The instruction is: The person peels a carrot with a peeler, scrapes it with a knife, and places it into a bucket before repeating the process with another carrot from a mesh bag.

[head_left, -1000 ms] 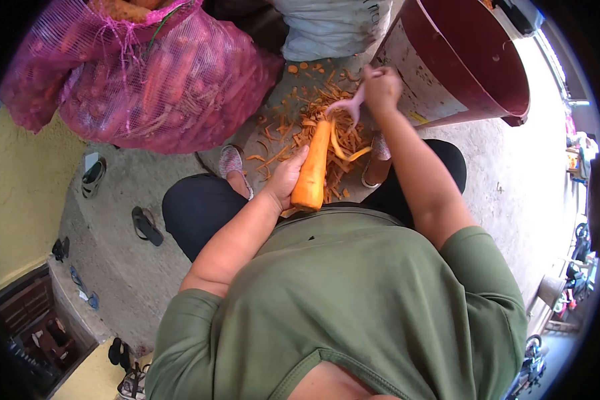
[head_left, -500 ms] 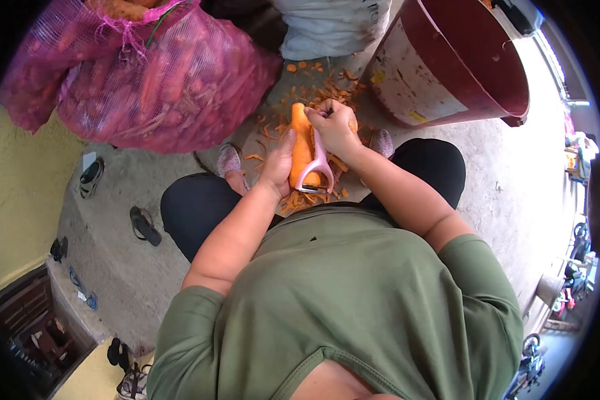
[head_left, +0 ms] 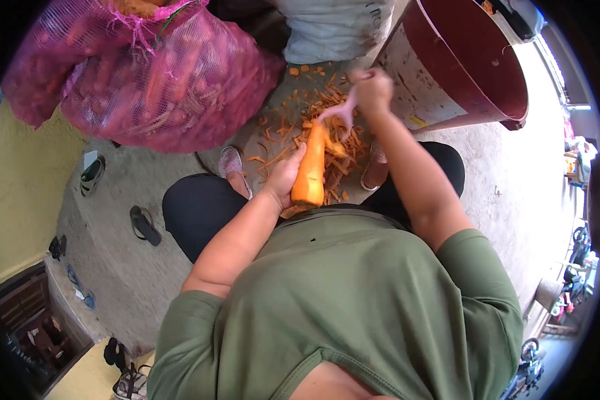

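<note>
My left hand (head_left: 289, 176) is closed around a thick orange carrot (head_left: 308, 175), whose cut broad end points toward my body. At the carrot's far end is a pink peeler (head_left: 345, 113), held by its handle in my closed right hand (head_left: 373, 92), which is slightly blurred. A strip of peel (head_left: 335, 148) hangs at the carrot's right side. Below, between my feet, many orange peelings (head_left: 330, 100) lie scattered over the concrete floor.
A pink mesh sack (head_left: 173, 80) full of carrots stands at the upper left. Beside it is a white sack (head_left: 337, 30). The large dark red bucket (head_left: 420, 73) stands close to my right hand. A black sandal (head_left: 145, 225) lies on the floor at left.
My right hand and the peeler have moved forward and right, from along the carrot to its far end. The carrot remains in my left hand, slightly turned.
</note>
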`<state>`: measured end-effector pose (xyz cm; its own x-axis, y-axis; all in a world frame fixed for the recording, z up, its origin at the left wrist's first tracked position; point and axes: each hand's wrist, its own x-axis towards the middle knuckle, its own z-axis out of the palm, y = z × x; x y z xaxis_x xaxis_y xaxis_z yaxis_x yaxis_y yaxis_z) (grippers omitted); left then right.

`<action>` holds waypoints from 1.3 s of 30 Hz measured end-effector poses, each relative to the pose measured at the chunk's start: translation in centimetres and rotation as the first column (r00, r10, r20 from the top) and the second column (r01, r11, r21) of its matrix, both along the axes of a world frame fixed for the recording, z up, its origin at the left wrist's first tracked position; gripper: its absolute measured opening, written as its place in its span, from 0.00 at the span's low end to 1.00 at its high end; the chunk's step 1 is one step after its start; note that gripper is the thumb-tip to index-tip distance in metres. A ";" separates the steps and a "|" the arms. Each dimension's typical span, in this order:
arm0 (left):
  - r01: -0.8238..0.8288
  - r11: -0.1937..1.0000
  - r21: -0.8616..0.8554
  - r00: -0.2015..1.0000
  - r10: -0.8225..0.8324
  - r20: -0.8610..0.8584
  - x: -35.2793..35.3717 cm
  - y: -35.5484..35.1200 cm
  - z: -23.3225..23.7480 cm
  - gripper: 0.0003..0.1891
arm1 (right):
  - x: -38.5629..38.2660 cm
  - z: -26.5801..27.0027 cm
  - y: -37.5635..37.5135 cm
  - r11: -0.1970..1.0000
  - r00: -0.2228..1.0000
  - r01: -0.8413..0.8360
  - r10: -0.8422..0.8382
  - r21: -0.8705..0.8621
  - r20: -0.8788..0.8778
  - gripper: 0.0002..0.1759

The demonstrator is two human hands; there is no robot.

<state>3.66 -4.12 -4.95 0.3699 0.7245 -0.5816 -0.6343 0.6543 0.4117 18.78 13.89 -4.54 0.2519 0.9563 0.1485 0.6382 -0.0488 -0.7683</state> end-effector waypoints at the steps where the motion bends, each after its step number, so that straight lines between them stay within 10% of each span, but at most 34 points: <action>1: 0.025 1.000 0.003 1.000 -0.025 0.016 0.0 -0.1 0.2 0.25 | 1.6 0.1 1.5 0.994 0.993 0.103 -0.105 -0.042 -0.057 0.17; 10: -0.136 0.987 0.083 0.991 0.135 0.022 0.9 0.9 2.0 0.24 | -3.5 4.8 -8.8 0.915 0.905 -0.327 0.230 -0.237 -0.358 0.16; 15: -0.071 0.996 0.049 0.997 0.071 -0.003 0.2 0.5 0.5 0.23 | -2.9 3.3 -4.6 0.986 0.951 -0.125 0.086 -0.113 -0.296 0.15; 22: -0.117 0.993 0.034 0.993 0.116 0.038 0.5 0.9 3.5 0.23 | -3.8 5.3 -8.6 0.922 0.928 -0.317 0.252 -0.225 -0.274 0.15; 28: 0.001 0.999 0.038 0.998 -0.003 0.058 -0.5 -0.1 1.0 0.24 | 0.1 3.3 -1.1 0.999 0.961 0.043 -0.043 -0.008 -0.275 0.14; 34: -0.075 0.997 0.009 0.994 0.074 0.080 0.4 0.6 2.5 0.21 | -2.8 5.0 -7.7 0.925 0.917 -0.322 0.252 -0.201 -0.309 0.15; 39: 0.098 0.994 0.051 0.995 -0.098 0.005 -0.8 0.1 1.3 0.24 | -0.4 1.7 -0.8 0.995 0.988 0.014 -0.030 -0.103 -0.153 0.16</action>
<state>2.84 -4.02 -3.64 0.4451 0.7132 -0.5415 -0.5715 0.6918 0.4413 18.42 13.12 -2.82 0.2857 0.9583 0.0092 0.5105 -0.1441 -0.8477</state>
